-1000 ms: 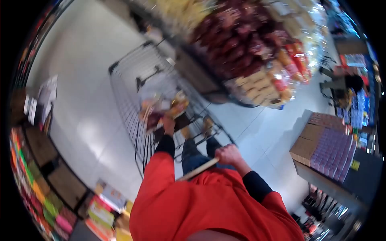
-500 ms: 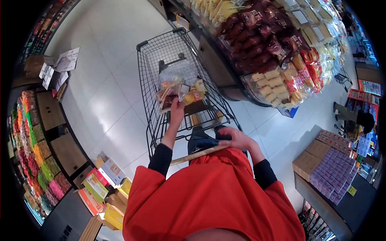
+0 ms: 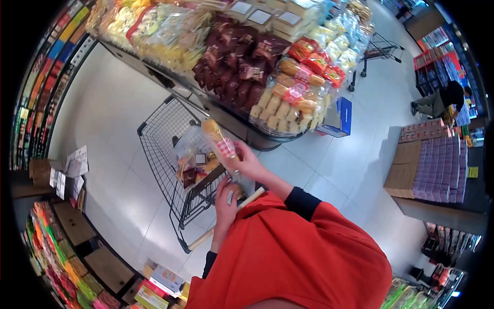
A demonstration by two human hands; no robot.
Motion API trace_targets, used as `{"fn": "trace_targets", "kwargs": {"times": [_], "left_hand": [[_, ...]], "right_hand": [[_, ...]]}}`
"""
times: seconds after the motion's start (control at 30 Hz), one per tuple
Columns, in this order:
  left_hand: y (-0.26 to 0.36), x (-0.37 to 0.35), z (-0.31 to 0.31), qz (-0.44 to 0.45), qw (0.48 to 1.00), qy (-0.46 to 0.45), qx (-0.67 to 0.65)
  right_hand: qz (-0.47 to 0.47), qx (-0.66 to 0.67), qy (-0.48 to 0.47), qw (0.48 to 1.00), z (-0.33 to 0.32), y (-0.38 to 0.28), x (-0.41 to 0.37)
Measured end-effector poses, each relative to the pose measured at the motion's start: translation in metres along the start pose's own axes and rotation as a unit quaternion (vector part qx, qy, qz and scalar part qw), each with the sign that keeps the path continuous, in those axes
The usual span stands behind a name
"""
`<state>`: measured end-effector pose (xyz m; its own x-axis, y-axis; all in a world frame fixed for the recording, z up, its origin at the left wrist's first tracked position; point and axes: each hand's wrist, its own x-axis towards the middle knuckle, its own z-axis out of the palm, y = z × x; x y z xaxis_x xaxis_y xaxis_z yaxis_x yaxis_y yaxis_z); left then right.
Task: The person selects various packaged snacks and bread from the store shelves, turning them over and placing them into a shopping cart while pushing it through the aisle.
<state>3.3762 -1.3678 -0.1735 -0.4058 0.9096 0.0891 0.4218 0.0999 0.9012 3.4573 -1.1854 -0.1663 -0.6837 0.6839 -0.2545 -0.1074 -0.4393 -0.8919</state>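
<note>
My right hand [image 3: 250, 162] is closed around a long bread loaf [image 3: 215, 135] in a clear wrapper with a red-and-white checked band, raised over the cart's near right side. Behind the pale cart handle [image 3: 201, 240], my left hand [image 3: 224, 202] has curled fingers at a clear wrapper with something brown [image 3: 237, 189] in it; I cannot tell what it is. The wire shopping cart [image 3: 155, 135] stands in front of me, holding several bagged foods [image 3: 191, 172].
A display ahead holds dark red packets [image 3: 234, 67], bagged bread pieces [image 3: 275, 114] and wrapped loaves [image 3: 298, 87]. A blue box [image 3: 338, 117] lies beside it. Stacked cartons [image 3: 406, 167] stand right, with a person [image 3: 446, 100] beyond. Colourful packets [image 3: 54, 242] line the left shelf.
My right hand has moved from near the handle and now holds a wrapped bread loaf. My left hand has drawn back from the cart's goods toward the handle. The view has turned right.
</note>
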Motion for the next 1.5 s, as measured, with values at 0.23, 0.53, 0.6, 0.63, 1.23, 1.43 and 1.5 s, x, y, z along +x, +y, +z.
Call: {"fn": "trace_targets", "kwargs": {"times": [0.23, 0.53, 0.6, 0.63, 1.23, 1.43, 1.5], "left_hand": [[-0.073, -0.054, 0.027, -0.250, 0.939, -0.215, -0.098], [-0.054, -0.022, 0.045, -0.228, 0.931, -0.250, -0.137], [-0.049, -0.017, 0.052, -0.219, 0.937, -0.246, -0.120], [-0.054, -0.019, 0.056, -0.212, 0.941, -0.238, -0.115], [-0.145, 0.027, -0.043, -0.237, 0.953, 0.189, -0.014], [-0.358, 0.031, -0.063, -0.325, 0.933, 0.124, 0.089], [-0.373, 0.038, -0.062, -0.352, 0.897, 0.136, 0.230]], "right_hand": [[-0.340, -0.417, 0.234, 0.810, -0.123, -0.136, -0.011], [-0.294, -0.618, 0.316, 0.657, -0.205, -0.175, 0.007], [-0.277, -0.661, 0.320, 0.620, -0.214, -0.162, 0.022], [-0.280, -0.650, 0.309, 0.635, -0.223, -0.156, 0.031], [-0.221, -0.500, -0.286, 0.787, -0.007, 0.032, -0.008], [-0.148, -0.520, -0.327, 0.775, 0.029, 0.042, -0.014], [-0.109, -0.527, -0.307, 0.785, 0.037, 0.038, -0.012]]}}
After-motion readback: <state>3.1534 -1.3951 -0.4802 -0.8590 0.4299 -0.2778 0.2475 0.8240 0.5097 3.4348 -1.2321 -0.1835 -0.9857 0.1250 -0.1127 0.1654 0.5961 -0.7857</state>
